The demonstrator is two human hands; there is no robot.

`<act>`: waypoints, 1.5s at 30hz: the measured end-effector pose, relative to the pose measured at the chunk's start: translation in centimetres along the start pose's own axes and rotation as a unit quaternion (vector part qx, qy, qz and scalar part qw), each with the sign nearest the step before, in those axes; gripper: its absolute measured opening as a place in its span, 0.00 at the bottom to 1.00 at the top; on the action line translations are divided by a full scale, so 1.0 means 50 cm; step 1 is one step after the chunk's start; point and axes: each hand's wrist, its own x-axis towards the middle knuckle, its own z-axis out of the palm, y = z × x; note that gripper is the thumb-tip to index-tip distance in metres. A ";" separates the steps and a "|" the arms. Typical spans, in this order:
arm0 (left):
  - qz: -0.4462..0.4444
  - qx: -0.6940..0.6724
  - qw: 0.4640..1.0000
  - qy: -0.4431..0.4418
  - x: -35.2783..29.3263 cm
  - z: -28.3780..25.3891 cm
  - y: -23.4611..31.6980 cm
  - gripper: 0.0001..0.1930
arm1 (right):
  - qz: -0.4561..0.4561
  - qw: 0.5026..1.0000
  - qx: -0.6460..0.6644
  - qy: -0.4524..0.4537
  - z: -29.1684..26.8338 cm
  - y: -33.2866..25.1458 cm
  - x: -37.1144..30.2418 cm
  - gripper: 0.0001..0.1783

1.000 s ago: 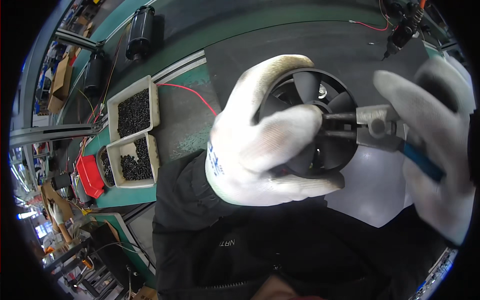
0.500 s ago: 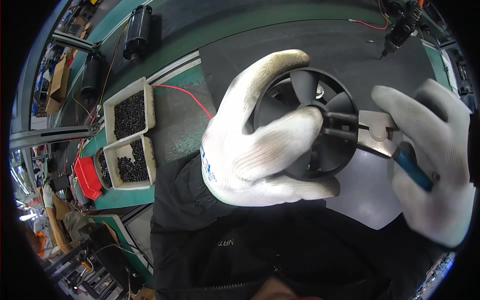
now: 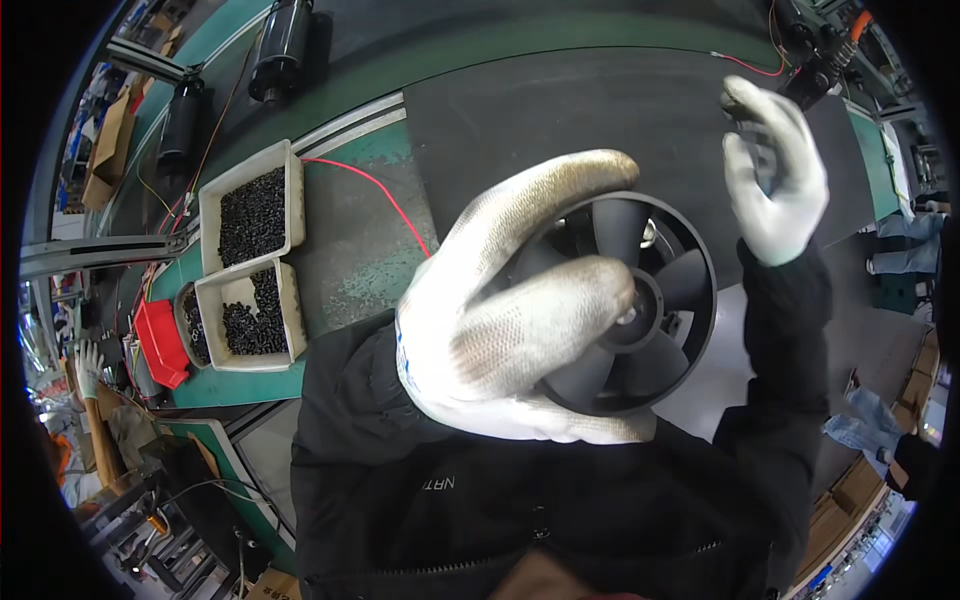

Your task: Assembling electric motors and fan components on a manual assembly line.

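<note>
My left hand (image 3: 510, 340), in a white knitted glove, is closed round a black fan (image 3: 690, 285) with a round rim and several blades. Its thumb presses near the hub, and the other fingers wrap the rim. A small shiny metal part shows between the blades. Away to the upper right, my gloved right hand (image 3: 785, 180) is lifted with fingers and thumb curved apart and nothing visible between them. Just beyond its fingertips hangs a dark power screwdriver (image 3: 825, 70) with an orange upper end, partly hidden by the hand.
Two white bins (image 3: 297, 200) of small black parts stand at the left, beside a red tray (image 3: 160, 340). Black cylinders (image 3: 283, 50) lie farther back. A red wire (image 3: 375, 185) runs towards my left hand. A dark mat (image 3: 560, 110) covers the bench. Other people's legs (image 3: 910, 240) show far right.
The pliers that my right hand held at the fan's hub are out of sight. That hand has moved up and away towards the screwdriver. The fan has shifted slightly down and tilted in my left hand.
</note>
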 end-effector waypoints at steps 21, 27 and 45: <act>0.022 -0.017 0.998 -0.064 0.010 -0.001 -0.020 0.30 | 0.095 0.944 0.305 -0.083 0.129 -0.129 -0.151 0.44; 0.069 0.002 0.997 -0.041 0.042 0.008 -0.019 0.29 | 0.226 0.889 0.391 -0.068 0.127 -0.191 -0.133 0.36; -0.284 -0.039 0.950 -0.122 -0.233 -0.053 -0.023 0.23 | 0.319 0.847 -0.320 -0.280 0.160 0.631 0.361 0.35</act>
